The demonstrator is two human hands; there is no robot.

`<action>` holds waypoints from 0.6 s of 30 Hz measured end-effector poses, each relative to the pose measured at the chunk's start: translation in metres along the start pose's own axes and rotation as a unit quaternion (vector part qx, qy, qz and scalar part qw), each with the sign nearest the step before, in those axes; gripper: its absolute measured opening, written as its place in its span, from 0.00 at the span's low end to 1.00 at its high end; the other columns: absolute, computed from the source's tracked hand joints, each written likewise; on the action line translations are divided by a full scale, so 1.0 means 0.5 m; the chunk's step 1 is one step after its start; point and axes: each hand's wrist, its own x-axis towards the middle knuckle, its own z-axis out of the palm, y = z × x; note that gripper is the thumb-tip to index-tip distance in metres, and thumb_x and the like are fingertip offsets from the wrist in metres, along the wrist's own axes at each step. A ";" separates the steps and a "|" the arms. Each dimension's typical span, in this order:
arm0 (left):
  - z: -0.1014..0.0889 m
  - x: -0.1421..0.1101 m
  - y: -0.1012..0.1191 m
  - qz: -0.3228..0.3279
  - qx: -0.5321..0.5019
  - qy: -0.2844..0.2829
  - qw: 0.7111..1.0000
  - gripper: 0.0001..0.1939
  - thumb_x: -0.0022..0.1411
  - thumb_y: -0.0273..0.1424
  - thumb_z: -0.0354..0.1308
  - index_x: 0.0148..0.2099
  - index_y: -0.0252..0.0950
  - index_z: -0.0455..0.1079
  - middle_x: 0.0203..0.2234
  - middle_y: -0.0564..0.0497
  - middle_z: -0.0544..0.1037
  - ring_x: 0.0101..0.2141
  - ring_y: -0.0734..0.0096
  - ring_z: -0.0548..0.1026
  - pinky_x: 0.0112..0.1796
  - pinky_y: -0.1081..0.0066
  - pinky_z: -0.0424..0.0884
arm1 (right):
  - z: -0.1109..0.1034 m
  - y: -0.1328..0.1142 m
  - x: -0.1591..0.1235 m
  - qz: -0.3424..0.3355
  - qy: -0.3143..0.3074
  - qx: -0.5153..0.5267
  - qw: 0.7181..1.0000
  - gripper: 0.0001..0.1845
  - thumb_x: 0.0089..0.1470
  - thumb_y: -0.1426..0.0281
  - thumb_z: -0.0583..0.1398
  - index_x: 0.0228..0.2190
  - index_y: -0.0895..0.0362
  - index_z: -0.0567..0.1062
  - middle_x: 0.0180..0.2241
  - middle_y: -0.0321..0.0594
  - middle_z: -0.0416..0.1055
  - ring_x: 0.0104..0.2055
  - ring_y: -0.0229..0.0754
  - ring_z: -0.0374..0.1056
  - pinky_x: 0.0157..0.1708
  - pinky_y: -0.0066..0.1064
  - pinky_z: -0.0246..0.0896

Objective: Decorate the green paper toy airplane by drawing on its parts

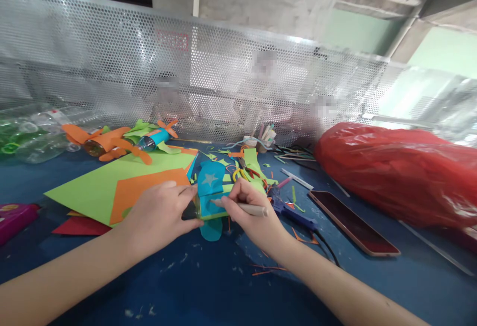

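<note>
My left hand (158, 211) is closed around the dark end of a bottle toy plane wrapped in blue paper, with its body (214, 205) lying sideways. A blue paper wing (211, 179) bearing a pale star points away from me, and another rounded wing (211, 230) points towards me. Between the fingers of my right hand (253, 204) is a light grey marker (253, 209), its tip on or just above the blue paper. Yellow-handled scissors (240, 172) lie just beyond my right hand, and a blue glue gun (296, 214) lies to its right.
Green card (82, 182) and orange card (126, 192) lie left. Two bottle planes, one orange (108, 142) and one blue (158, 139), stand behind, near plastic bottles (44, 137). A phone (352, 221) and a red plastic bag (391, 172) are right; paper scraps surround the scissors.
</note>
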 end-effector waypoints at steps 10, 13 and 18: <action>-0.008 0.003 0.006 -0.011 0.016 -0.023 1.000 0.17 0.61 0.40 0.71 0.48 0.38 0.77 0.36 0.45 0.83 0.39 0.45 0.80 0.36 0.57 0.74 | 0.001 -0.010 -0.001 0.013 -0.028 0.002 1.000 0.15 0.61 0.63 0.64 0.28 0.52 0.65 0.22 0.27 0.61 0.22 0.35 0.54 0.23 0.29 0.49; -0.007 0.003 0.005 0.000 0.020 -0.018 1.000 0.16 0.62 0.41 0.70 0.47 0.38 0.77 0.35 0.46 0.83 0.38 0.47 0.80 0.36 0.58 0.74 | 0.001 -0.014 -0.001 0.019 -0.032 0.007 0.999 0.16 0.59 0.63 0.65 0.27 0.52 0.65 0.22 0.28 0.63 0.22 0.34 0.55 0.23 0.29 0.50; -0.006 0.004 0.004 -0.001 0.030 -0.027 0.999 0.16 0.63 0.41 0.69 0.48 0.39 0.76 0.36 0.45 0.83 0.39 0.47 0.81 0.36 0.58 0.75 | 0.002 -0.014 -0.001 0.039 -0.045 0.011 0.998 0.16 0.59 0.62 0.65 0.27 0.52 0.65 0.22 0.28 0.65 0.22 0.34 0.58 0.24 0.29 0.52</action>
